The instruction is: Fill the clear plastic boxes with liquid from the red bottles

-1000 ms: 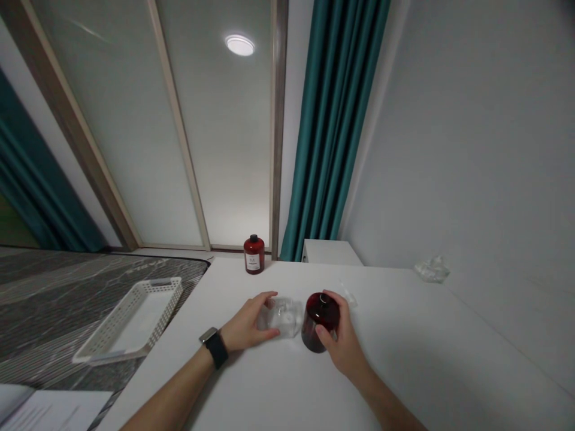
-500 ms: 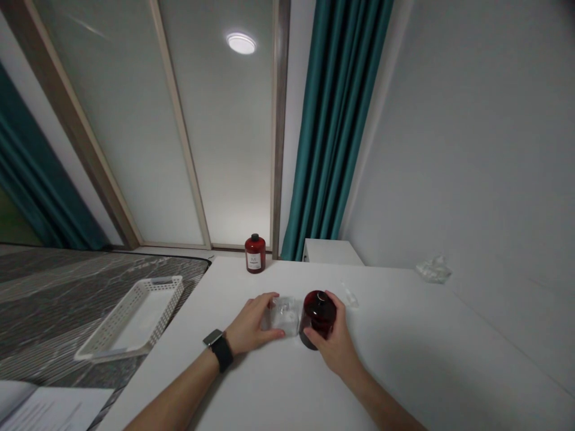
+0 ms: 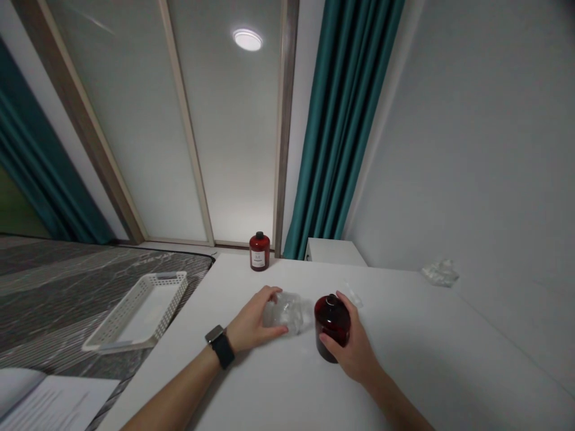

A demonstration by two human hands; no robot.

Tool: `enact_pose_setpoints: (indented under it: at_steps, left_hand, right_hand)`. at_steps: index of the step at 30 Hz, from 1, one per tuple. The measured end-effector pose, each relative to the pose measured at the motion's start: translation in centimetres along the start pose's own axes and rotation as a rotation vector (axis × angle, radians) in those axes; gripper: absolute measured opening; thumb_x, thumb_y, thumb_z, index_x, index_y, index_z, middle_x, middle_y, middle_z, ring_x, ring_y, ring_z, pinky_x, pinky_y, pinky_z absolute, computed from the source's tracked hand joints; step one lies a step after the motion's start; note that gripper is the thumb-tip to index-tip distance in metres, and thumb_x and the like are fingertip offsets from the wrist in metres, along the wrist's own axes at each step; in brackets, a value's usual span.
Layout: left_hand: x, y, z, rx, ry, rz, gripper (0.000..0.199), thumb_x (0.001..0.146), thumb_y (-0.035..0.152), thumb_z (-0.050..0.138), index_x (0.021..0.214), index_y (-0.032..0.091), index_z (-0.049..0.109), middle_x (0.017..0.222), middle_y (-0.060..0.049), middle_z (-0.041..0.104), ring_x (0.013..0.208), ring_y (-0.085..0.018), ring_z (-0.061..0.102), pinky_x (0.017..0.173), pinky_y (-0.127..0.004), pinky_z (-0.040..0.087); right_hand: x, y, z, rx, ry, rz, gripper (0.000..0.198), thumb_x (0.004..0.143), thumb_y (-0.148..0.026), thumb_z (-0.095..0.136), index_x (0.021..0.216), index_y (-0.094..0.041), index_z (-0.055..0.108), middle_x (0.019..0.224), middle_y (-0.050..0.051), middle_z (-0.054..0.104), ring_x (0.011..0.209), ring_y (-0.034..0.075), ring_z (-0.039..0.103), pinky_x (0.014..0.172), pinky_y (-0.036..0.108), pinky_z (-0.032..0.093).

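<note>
Red bottle (image 3: 327, 323) in the right hand (image 3: 357, 353), clear plastic (image 3: 291, 311) in the left hand (image 3: 252, 323), each grip curled round its thing, so mid-handling imo, next move wants steadiness.

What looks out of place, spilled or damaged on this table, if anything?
Crumpled clear plastic at the far right of the white table looks like stray wrapping, lying apart from the dark red bottle in the right hand. No spill shows.

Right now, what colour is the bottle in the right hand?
The bottle is dark red, in the head view.
</note>
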State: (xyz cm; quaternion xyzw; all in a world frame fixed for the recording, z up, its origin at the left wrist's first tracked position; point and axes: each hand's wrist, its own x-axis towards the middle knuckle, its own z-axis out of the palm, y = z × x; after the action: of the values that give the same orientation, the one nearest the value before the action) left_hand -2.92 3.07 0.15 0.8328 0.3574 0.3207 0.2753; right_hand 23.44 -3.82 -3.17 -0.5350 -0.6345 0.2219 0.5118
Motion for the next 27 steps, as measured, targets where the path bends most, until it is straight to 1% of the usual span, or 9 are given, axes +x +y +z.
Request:
enact_pose_setpoints:
  at_steps: [3, 7, 11, 14, 18, 20, 23, 25, 27]
  left_hand:
    - [-0.3, 0.1, -0.3, 0.072, -0.025, 0.086, 0.071, 0.074, 0.04, 0.079, 0.134, 0.019, 0.044, 0.121, -0.011, 0.057, 0.109, -0.03, 0.057, 0.098, -0.045, 0.046]
    - [-0.6, 0.2, -0.1, 0.131, -0.011, 0.161, 0.075, 0.08, 0.046, 0.074, 0.141, 0.019, 0.039, 0.124, -0.014, 0.057, 0.112, -0.031, 0.054, 0.098, -0.047, 0.045]
    - [-0.6, 0.5, 0.0, 0.145, -0.01, 0.225, 0.074, 0.086, 0.051, 0.066, 0.144, 0.018, 0.036, 0.12, -0.014, 0.058, 0.109, -0.031, 0.054, 0.097, -0.047, 0.044]
    - [-0.7, 0.9, -0.3, 0.131, -0.004, 0.242, 0.073, 0.087, 0.055, 0.062, 0.144, 0.018, 0.035, 0.119, -0.014, 0.058, 0.108, -0.031, 0.054, 0.096, -0.046, 0.045]
    - [-0.7, 1.4, -0.7, 0.093, 0.008, 0.255, 0.07, 0.089, 0.046, 0.058, 0.146, 0.017, 0.03, 0.117, -0.014, 0.055, 0.108, -0.03, 0.054, 0.097, -0.046, 0.045]
    - [-0.7, 1.6, -0.7, 0.091, 0.018, 0.253, 0.067, 0.087, 0.04, 0.058, 0.144, 0.016, 0.031, 0.115, -0.013, 0.054, 0.107, -0.03, 0.054, 0.097, -0.046, 0.046]
    - [-0.6, 1.6, -0.4, 0.1, 0.036, 0.242, 0.065, 0.082, 0.034, 0.059, 0.139, 0.016, 0.034, 0.109, -0.01, 0.054, 0.102, -0.029, 0.055, 0.095, -0.046, 0.047]
    - [-0.5, 1.5, -0.2, 0.098, 0.038, 0.229, 0.065, 0.081, 0.034, 0.061, 0.138, 0.017, 0.034, 0.108, -0.01, 0.053, 0.1, -0.028, 0.055, 0.093, -0.045, 0.047]
    - [-0.4, 1.5, -0.2, 0.09, 0.026, 0.214, 0.067, 0.081, 0.037, 0.065, 0.138, 0.017, 0.035, 0.108, -0.01, 0.053, 0.1, -0.028, 0.055, 0.091, -0.044, 0.048]
  right_hand:
    - [0.0, -0.2, -0.7, -0.063, -0.043, -0.01, 0.078, 0.074, -0.027, 0.07, 0.144, -0.024, 0.034, 0.146, 0.015, 0.047, 0.133, 0.033, 0.051, 0.111, 0.052, 0.043]
    - [0.0, -0.4, -1.6, -0.163, -0.144, -0.066, 0.075, 0.077, -0.03, 0.069, 0.142, -0.022, 0.032, 0.145, 0.018, 0.047, 0.134, 0.034, 0.048, 0.113, 0.056, 0.038]
    - [0.4, -1.1, -2.0, -0.224, -0.203, -0.119, 0.073, 0.078, -0.027, 0.068, 0.141, -0.024, 0.032, 0.144, 0.016, 0.048, 0.133, 0.032, 0.051, 0.111, 0.053, 0.042]
    - [0.7, -1.7, -1.8, -0.254, -0.204, -0.192, 0.073, 0.077, -0.023, 0.067, 0.142, -0.025, 0.032, 0.141, 0.015, 0.052, 0.131, 0.031, 0.053, 0.109, 0.049, 0.045]
    - [1.1, -1.8, -1.3, -0.289, -0.191, -0.295, 0.073, 0.075, -0.02, 0.067, 0.141, -0.025, 0.035, 0.137, 0.013, 0.056, 0.127, 0.03, 0.057, 0.106, 0.045, 0.048]
    - [1.3, -1.6, -1.0, -0.3, -0.181, -0.312, 0.073, 0.073, -0.02, 0.068, 0.139, -0.025, 0.038, 0.136, 0.014, 0.057, 0.127, 0.03, 0.057, 0.105, 0.045, 0.049]
    - [1.6, -1.3, -0.8, -0.311, -0.167, -0.272, 0.074, 0.07, -0.021, 0.073, 0.137, -0.024, 0.041, 0.137, 0.014, 0.057, 0.126, 0.032, 0.057, 0.103, 0.045, 0.051]
    - [1.7, -1.4, -0.7, -0.32, -0.183, -0.24, 0.077, 0.068, -0.023, 0.076, 0.136, -0.024, 0.041, 0.137, 0.014, 0.057, 0.126, 0.032, 0.058, 0.101, 0.045, 0.051]
    - [1.7, -1.6, -0.6, -0.327, -0.202, -0.241, 0.077, 0.067, -0.023, 0.077, 0.136, -0.025, 0.042, 0.137, 0.013, 0.057, 0.126, 0.032, 0.058, 0.102, 0.045, 0.051]
